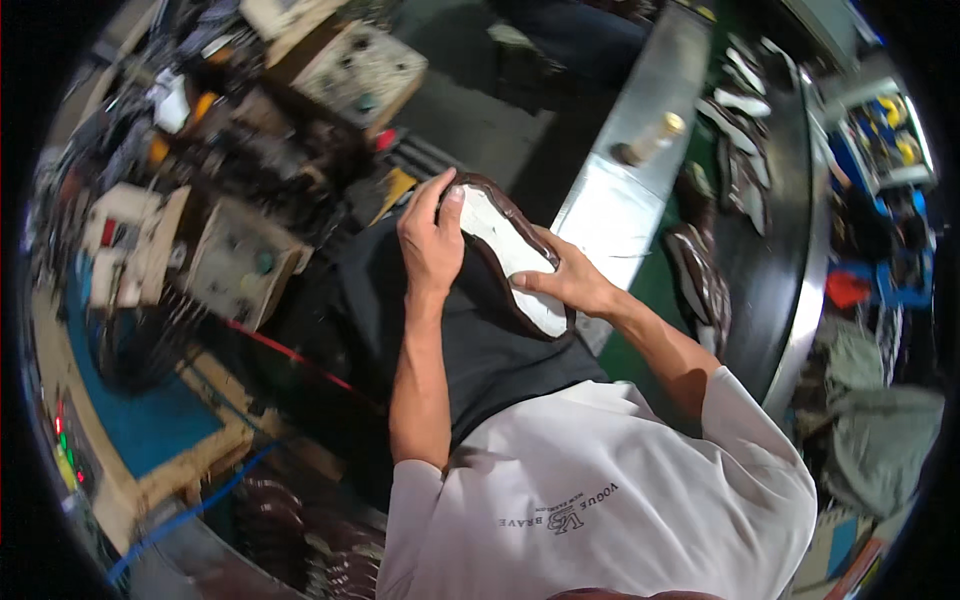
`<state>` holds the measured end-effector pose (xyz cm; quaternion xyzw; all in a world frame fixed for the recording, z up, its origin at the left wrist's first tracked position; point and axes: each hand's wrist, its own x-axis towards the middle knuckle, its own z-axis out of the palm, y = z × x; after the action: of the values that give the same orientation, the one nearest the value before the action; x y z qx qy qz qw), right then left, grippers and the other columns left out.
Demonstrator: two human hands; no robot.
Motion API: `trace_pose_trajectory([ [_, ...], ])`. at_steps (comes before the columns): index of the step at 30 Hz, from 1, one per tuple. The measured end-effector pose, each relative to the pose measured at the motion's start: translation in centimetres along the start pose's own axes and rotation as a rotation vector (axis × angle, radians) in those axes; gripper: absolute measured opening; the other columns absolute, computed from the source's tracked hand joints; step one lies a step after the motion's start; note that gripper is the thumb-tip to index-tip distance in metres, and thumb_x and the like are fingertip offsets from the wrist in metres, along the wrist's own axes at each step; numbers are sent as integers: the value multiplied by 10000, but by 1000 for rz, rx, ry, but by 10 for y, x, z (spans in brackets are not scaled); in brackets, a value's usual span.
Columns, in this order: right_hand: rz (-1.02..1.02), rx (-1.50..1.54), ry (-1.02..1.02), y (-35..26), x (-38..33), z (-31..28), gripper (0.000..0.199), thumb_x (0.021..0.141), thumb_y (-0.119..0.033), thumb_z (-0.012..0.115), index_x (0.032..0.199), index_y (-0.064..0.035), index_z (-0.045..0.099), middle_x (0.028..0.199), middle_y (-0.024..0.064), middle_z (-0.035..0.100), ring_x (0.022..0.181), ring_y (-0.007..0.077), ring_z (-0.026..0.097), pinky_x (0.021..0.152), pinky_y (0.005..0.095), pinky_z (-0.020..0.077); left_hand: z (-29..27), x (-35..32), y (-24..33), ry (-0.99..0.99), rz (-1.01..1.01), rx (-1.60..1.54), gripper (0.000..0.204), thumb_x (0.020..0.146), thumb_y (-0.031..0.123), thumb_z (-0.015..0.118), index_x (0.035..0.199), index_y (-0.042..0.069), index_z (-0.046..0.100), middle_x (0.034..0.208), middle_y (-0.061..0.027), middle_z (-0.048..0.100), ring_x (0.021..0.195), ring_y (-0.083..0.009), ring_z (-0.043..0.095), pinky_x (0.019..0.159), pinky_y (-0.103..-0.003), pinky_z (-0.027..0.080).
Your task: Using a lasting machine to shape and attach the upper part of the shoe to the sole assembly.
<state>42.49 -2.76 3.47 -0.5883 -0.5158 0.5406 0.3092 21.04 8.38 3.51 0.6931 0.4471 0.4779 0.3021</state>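
Note:
A dark brown shoe upper [508, 245] lies bottom up over my lap, its pale white insole board facing me and the brown leather turned in around the rim. My left hand [432, 235] grips the end farther from me, with the thumb on the white face near the edge. My right hand [572, 282] wraps round the right side near the closer end, and its thumb presses flat on the white board. The fingers under the shoe are hidden on both hands.
A machine with metal blocks [250, 255] stands at left. To the right runs a shiny metal ledge [610, 200] with a small bottle [655, 138], then a conveyor [765, 290] with several brown shoes [697, 280]. A blue-topped wooden bench [150, 420] is at lower left.

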Motion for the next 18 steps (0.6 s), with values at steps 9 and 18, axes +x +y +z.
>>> trace_pose_trajectory([
  [9,-607,-377,-26,-38,75,86,584,991,-309,774,1441,34,630,1243,285,737,1106,434,734,963,448,579,-95,-73,-22,119,-105,241,259,1070,72,610,1272,-54,713,1157,-245,739,1058,-453,722,928,-471,577],
  [18,-672,-323,-159,-57,95,139,291,1018,-207,680,1005,73,755,920,288,726,868,448,738,753,489,580,-125,-93,-17,27,-142,487,151,1065,98,647,1177,9,697,1060,-199,720,924,-457,718,775,-495,578],
])
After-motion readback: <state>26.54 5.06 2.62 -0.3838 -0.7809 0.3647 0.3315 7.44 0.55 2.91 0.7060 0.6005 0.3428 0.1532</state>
